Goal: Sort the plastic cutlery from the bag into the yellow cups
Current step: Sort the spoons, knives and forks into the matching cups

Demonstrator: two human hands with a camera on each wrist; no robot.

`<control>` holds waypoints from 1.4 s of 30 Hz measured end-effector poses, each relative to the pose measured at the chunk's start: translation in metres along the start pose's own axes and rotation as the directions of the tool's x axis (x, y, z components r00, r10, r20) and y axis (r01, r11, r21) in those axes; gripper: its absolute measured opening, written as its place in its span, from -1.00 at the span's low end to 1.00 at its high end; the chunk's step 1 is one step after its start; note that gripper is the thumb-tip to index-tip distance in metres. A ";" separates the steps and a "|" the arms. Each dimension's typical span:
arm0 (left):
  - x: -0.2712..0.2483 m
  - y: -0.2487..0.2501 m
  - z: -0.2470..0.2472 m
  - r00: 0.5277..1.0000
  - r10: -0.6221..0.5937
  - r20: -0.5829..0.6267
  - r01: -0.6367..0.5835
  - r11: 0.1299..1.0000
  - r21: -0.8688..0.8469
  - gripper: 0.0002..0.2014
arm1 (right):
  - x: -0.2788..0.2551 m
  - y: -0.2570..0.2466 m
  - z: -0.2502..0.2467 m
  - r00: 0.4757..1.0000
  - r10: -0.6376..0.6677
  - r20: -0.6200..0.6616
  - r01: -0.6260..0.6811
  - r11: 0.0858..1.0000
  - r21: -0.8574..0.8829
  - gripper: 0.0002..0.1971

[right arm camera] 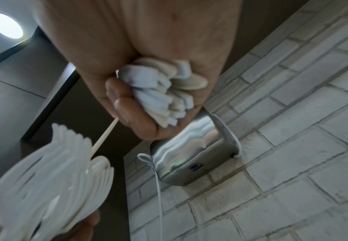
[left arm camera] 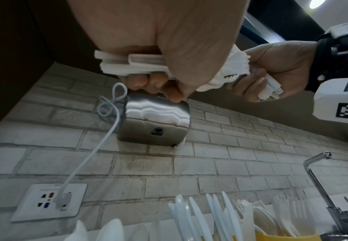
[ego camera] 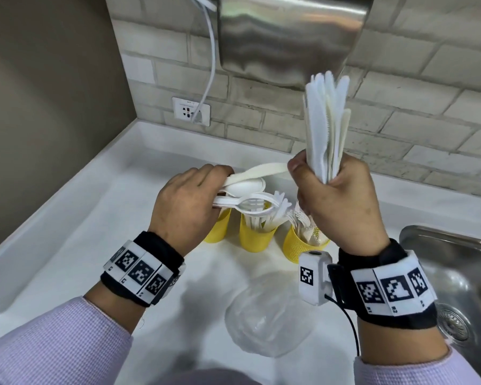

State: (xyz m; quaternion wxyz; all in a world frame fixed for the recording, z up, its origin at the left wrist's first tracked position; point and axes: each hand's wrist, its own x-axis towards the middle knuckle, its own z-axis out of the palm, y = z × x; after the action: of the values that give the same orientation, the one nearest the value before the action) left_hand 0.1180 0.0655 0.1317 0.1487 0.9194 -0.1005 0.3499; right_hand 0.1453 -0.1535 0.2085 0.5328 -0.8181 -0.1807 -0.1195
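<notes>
Three yellow cups stand in a row on the white desk [ego camera: 75,240], and going left to right: the left cup [ego camera: 218,225] is mostly hidden under the left hand, so I can't tell what it holds; the middle cup [ego camera: 256,237] already has white handles standing in it; the right cup [ego camera: 297,245] is packed with forks. The clear bag [ego camera: 267,320] lies flat and looks emptied on the desk nearer the person. So I'd judge the sorting well along, with everything out of the bag and two handfuls left to drop in.

The left hand [ego camera: 186,204] hovers just above the left and middle cups, its fingers [left arm camera: 140,80] curled tight round a sideways bunch of spoons [ego camera: 247,190], bowls pointing right. One cream-coloured spoon [ego camera: 264,169] sticks out from it toward the other hand.

The right hand [ego camera: 342,201] is raised above the right cup, fist closed on an upright bundle of knives [ego camera: 326,126], blades up; its fingers [right arm camera: 125,104] wrap the handle ends, which poke out below the fist. Over at the far right, a steel sink [ego camera: 461,273] sits beside the desk.
</notes>
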 end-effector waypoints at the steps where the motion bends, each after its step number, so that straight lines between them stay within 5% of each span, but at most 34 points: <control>1: 0.001 0.002 0.001 1.000 0.001 -0.008 -0.001 1.000 -0.007 -0.67 | 0.000 0.000 0.001 1.000 -0.012 0.007 0.012 0.999 0.030 -0.77; 4: 0.002 0.007 0.005 1.000 0.009 -0.020 -0.010 0.999 -0.036 -0.54 | -0.002 -0.003 0.009 0.997 -0.026 0.072 0.023 0.999 0.039 -0.86; 9: -0.002 0.005 0.004 0.998 -0.047 -0.043 0.042 0.993 -0.108 -0.56 | 0.003 0.000 0.011 0.986 0.064 -0.152 -0.014 0.951 0.307 -0.80; 15: -0.006 0.013 0.002 0.999 -0.033 0.003 0.033 0.984 -0.177 -0.57 | 0.000 -0.002 0.017 0.996 0.074 0.043 -0.085 0.905 0.416 -0.87; 19: -0.010 0.011 0.000 0.991 -0.075 0.113 0.108 0.940 -0.322 -0.35 | 0.007 -0.002 0.022 0.978 0.200 -0.062 -0.101 0.713 0.694 -0.78; 23: -0.015 0.006 -0.001 0.972 -0.151 0.183 0.230 0.781 -0.581 -0.24 | 0.018 0.002 0.007 0.903 0.406 -0.140 -0.018 0.363 0.932 -0.72; 27: -0.013 0.010 -0.006 0.917 -0.185 0.353 0.397 0.478 -0.783 -0.73 | 0.023 0.014 -0.005 0.808 0.586 -0.056 -0.006 0.103 0.995 -0.73; 30: -0.012 0.018 -0.010 0.884 -0.087 0.460 0.467 0.240 -0.851 -0.84 | 0.021 0.020 -0.005 0.776 0.630 -0.005 0.009 -0.003 1.000 -0.75; 34: -0.010 0.026 -0.017 0.891 0.042 0.452 0.447 0.087 -0.890 -0.72 | 0.018 0.023 -0.005 0.793 0.608 0.046 0.026 -0.109 0.994 -0.68; 39: -0.009 0.031 -0.017 0.897 0.085 0.434 0.432 0.049 -0.901 -0.68 | 0.017 0.019 -0.004 0.800 0.597 0.051 0.022 -0.115 0.993 -0.68; 40: -0.008 0.032 -0.018 0.904 0.074 0.421 0.414 0.100 -0.905 -0.71 | 0.017 0.020 -0.004 0.803 0.593 0.055 0.023 -0.122 0.992 -0.67; 42: -0.005 0.028 -0.018 0.950 0.055 0.308 0.255 0.433 -0.865 -0.68 | 0.018 0.024 -0.004 0.802 0.595 0.048 0.034 -0.125 0.992 -0.68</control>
State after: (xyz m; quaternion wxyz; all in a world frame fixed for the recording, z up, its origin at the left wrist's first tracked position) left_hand 0.0954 0.0459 0.1467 0.6168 0.7450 -0.2357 0.0949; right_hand 0.1717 -0.1626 0.1975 0.9843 -0.1435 0.1030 -0.0051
